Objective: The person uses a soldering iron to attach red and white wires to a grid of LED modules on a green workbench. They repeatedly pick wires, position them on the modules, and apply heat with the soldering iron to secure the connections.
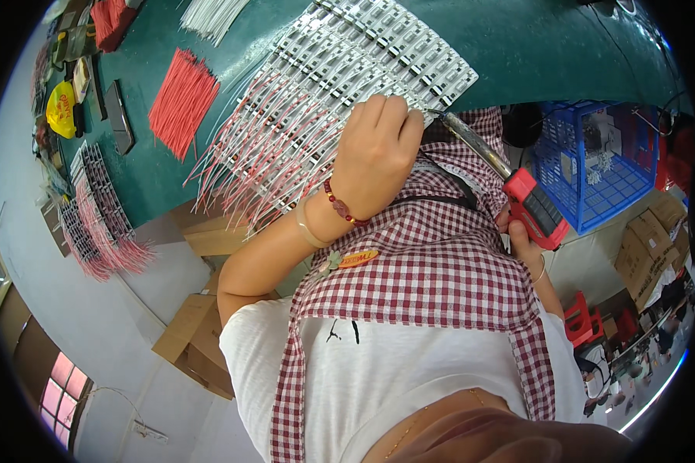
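Observation:
My left hand [377, 150] is over the near edge of a panel of silvery metal parts [409, 46] set in rows. Its fingers are curled and closed; whatever they pinch is hidden beneath them. Thin red and white wires [247, 143] fan out leftward from the rows. In my right hand [520, 238] is a soldering iron [534, 208] with a red and black handle. Its metal barrel points up and left, and the tip is close to the panel's edge, just right of my left hand's fingers.
A bundle of red wires [181, 104] and a phone [119, 116] lie on the green table [517, 46]. Left stands another wired panel [100, 208], near a yellow package [60, 109]. A blue plastic crate [587, 208] is at right; cardboard boxes [647, 243] stand beyond it.

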Demonstrator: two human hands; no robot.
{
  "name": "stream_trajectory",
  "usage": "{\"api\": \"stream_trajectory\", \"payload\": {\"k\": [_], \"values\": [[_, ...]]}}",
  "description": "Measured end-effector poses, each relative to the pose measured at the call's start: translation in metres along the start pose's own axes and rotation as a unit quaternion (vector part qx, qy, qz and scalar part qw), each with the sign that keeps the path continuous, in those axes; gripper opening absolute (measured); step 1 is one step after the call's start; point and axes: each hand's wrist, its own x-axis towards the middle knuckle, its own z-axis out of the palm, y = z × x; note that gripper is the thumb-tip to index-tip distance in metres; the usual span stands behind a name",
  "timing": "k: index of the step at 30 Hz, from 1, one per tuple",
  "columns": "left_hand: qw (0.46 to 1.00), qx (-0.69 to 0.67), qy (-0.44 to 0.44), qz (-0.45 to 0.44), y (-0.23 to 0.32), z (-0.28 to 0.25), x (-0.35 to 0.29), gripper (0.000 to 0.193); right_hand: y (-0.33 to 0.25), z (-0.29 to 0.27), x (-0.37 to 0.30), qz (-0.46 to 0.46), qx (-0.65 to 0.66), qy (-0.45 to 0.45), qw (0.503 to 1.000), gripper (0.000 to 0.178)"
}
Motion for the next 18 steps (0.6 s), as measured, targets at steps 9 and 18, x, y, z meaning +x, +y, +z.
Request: {"api": "stream_trajectory", "payload": {"k": [9, 18], "values": [[1.0, 0.004, -0.02, -0.013, 0.0, -0.001, 0.001, 0.017, -0.007, 0.001, -0.001, 0.024, 0.079, 0.007, 0.997, 0.043], [0.999, 0.034, -0.023, -0.031, 0.015, -0.015, 0.007, 0.025, -0.049, -0.008, 0.09, 0.033, 0.526, -0.007, 0.85, 0.054]]}}
